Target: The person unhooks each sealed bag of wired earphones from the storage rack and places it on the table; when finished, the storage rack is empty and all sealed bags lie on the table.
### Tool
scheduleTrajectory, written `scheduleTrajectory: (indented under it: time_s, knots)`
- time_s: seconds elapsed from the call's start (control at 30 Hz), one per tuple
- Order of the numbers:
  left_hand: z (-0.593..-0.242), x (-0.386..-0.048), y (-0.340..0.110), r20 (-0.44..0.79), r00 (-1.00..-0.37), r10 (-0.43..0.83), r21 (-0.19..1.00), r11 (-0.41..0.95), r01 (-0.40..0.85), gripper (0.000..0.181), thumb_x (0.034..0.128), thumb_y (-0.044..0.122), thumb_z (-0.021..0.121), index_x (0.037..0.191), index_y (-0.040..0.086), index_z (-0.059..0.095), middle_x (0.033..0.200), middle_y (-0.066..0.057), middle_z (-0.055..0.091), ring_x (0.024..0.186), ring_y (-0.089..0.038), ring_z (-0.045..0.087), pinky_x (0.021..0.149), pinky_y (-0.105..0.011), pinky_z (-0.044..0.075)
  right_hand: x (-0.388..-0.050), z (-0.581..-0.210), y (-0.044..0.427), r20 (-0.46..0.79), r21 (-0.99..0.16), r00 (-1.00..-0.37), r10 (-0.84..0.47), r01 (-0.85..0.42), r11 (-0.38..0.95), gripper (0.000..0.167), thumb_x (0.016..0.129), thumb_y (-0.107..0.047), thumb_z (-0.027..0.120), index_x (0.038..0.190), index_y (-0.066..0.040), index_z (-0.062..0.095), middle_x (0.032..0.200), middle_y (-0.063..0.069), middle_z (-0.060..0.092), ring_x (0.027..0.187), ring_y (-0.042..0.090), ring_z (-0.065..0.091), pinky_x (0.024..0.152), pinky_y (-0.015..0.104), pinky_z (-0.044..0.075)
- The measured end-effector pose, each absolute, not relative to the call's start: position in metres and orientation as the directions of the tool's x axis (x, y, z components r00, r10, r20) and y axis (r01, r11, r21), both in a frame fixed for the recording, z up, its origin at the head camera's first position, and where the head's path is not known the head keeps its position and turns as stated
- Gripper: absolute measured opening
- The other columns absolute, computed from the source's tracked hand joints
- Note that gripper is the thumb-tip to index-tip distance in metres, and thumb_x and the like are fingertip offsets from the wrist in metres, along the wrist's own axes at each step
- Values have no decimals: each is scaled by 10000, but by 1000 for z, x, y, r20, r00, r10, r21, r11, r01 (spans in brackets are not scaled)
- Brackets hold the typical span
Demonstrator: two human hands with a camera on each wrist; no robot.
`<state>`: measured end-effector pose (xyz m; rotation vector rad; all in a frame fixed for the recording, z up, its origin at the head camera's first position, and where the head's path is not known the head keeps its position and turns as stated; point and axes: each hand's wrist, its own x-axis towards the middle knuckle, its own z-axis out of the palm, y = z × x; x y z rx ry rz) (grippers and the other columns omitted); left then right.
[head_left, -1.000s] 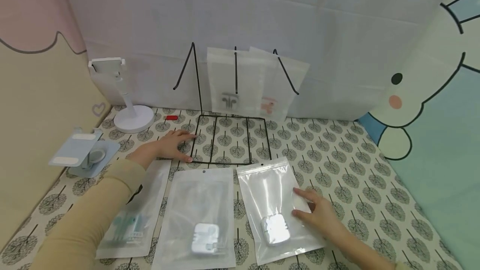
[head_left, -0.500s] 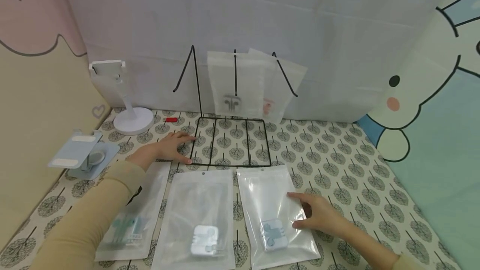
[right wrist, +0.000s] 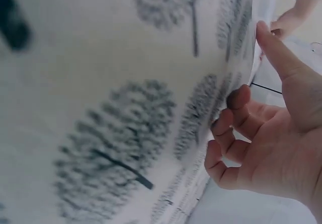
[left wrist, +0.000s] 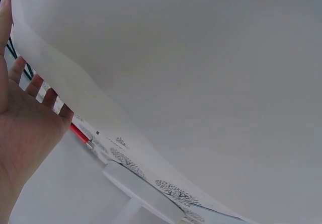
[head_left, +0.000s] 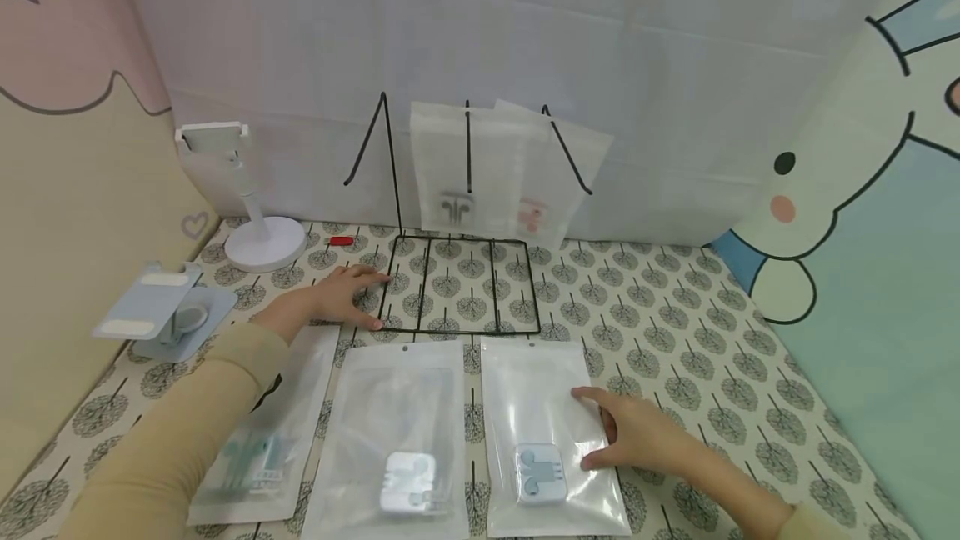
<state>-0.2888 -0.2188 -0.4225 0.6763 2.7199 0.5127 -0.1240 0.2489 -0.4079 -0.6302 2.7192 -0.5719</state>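
Note:
In the head view my right hand [head_left: 637,436] touches the right edge of a glossy zip pouch [head_left: 536,394], thumb and index finger spread apart on it. White earphones in a square case [head_left: 540,473] show through the plastic. My left hand [head_left: 341,294] rests on the table with its fingertips at the left side of the black wire display rack [head_left: 442,332]. Left of the glossy pouch lies a frosted pouch [head_left: 401,398] with a similar case inside. Another pouch [head_left: 243,482], holding teal and white items, is partly hidden under my left arm.
Two pouches, the front one [head_left: 453,157] and a rear one [head_left: 573,165], hang from the rack. A white phone stand [head_left: 262,242], a folded blue-grey stand [head_left: 161,307] and a red USB stick [head_left: 341,241] are at the left. A white curtain [head_left: 675,107] closes off the back.
The glossy pouch has turned from slanted to nearly straight, its bottom shifting left. My right hand has moved slightly down with it. The left hand stays at the rack.

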Motion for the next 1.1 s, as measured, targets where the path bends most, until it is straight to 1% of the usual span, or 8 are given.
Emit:
scheduleTrajectory:
  time_s: [0.13,0.2,0.37,0.5,0.63,0.83,1.0,1.1]
  knots:
    - [-423,-290,-218,-194,-846,496,404,827,392,922,769,552,703,1489,142,298,1527,-220,191,1336,-594,98,992,-766,172,-131,-396,246,-181,-423,-857,-482,-375,825,922,635,-547,789,1389,-140,449,630,-128,487,519,4,406,488,198,395]
    - [-424,-289,-219,-198,-845,496,406,826,390,925,767,552,705,1489,142,298,1529,-221,188,1339,-589,96,994,-765,169,-136,-388,242,-164,-425,-860,-483,-380,822,902,654,-492,803,1396,-130,440,657,-109,511,539,24,418,496,205,401]
    - [-425,-289,-219,-204,-846,493,418,825,380,927,759,540,719,1486,144,303,1532,-218,182,1341,-593,79,992,-770,159,-155,-370,232,-54,-451,-874,-483,-410,793,849,694,-395,813,1402,-124,432,811,-40,568,696,126,493,554,207,418]
    - [-424,-290,-219,-207,-848,487,411,830,377,943,755,556,715,1491,150,287,1533,-227,169,1336,-601,75,981,-778,165,-173,-358,225,92,-481,-863,-496,-475,737,812,720,-375,799,1397,-110,437,951,-20,592,850,158,546,679,243,487]
    - [-422,-291,-218,-212,-851,481,398,837,375,970,754,571,706,1501,150,253,1535,-242,147,1335,-602,72,974,-784,164,-196,-349,218,223,-508,-844,-488,-528,681,762,745,-319,788,1392,-114,442,1098,22,608,979,185,570,836,357,511]
    - [-420,-292,-217,-226,-853,470,375,850,369,975,754,589,694,1506,164,243,1536,-231,144,1350,-575,81,968,-781,193,-229,-343,208,320,-598,-838,-442,-541,592,704,783,-200,770,1395,-100,436,1265,111,554,1112,315,538,914,464,486]
    - [-421,-293,-218,-243,-858,453,368,861,351,976,757,613,674,1513,191,223,1546,-211,136,1357,-572,58,971,-787,164,-255,-337,199,350,-655,-844,-408,-531,537,691,799,-154,756,1397,-61,421,1339,146,489,1176,319,486,961,470,458]
    - [-421,-295,-218,-247,-859,449,375,861,343,967,766,614,664,1514,192,222,1548,-207,136,1362,-567,42,977,-786,146,-271,-335,196,370,-691,-844,-389,-529,492,698,813,-150,745,1414,-70,398,1385,151,447,1216,319,459,996,484,432]
